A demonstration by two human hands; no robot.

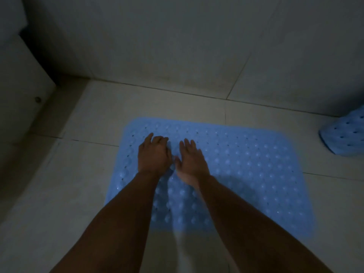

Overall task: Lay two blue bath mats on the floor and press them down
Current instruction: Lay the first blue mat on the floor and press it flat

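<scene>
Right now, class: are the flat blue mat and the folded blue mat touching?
Apart. The head view shows bare floor tile between the flat mat and folded mat.

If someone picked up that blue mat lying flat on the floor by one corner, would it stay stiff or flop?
Probably flop: the flat bath mat looks thin and rubbery, and the second mat at the right edge seems folded or bunched. Its bumps and small holes suggest it would grip the floor tiles rather than slide. Likely light.

Dim room — pale tiled floor [59,194], grey tiled wall [177,46].
</scene>
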